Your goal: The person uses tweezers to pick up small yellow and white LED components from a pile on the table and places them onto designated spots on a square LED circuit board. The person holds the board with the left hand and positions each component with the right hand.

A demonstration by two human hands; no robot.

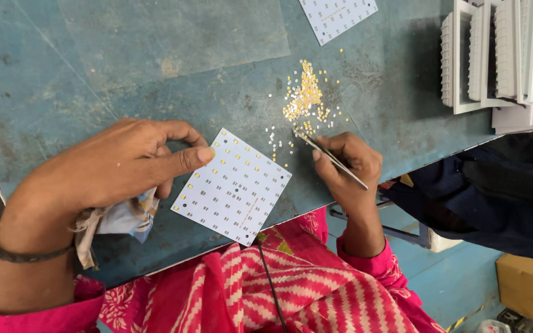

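- Closest in, a lap in red-and-white zigzag cloth (316, 290) fills the bottom edge, with pink sleeves at both wrists and a dark band on the left one.
- Left hand (118, 163) lies on the worn blue bench (63, 68), fingers curled and clenched over a crumpled rag (124, 217) that pokes out under the palm. The thumb reaches out to touch the upper left edge of the board, which looks like a way of pinning it so it cannot slide.
- The white square circuit board (232, 186) lies flat between the two hands, turned like a diamond near the bench's front edge. Small yellow parts sit in rows along its upper left side; the other pads look bare.
- Right hand (348, 168) is grasping slim metal tweezers (330, 158) in a pen-like pinch, and the tips point up and left at the foot of the loose parts. A fine tool makes sense: those pieces look far too small for fingers.
- Just beyond the tweezer tips, a scatter of tiny yellow chips (305, 97) is spread on the bench, within easy reach of the right hand.
- Further back, a second white board (337, 17) is cut off by the top edge.
- Far right, white plastic frames (504, 52) stand stacked on edge, well apart from the work.
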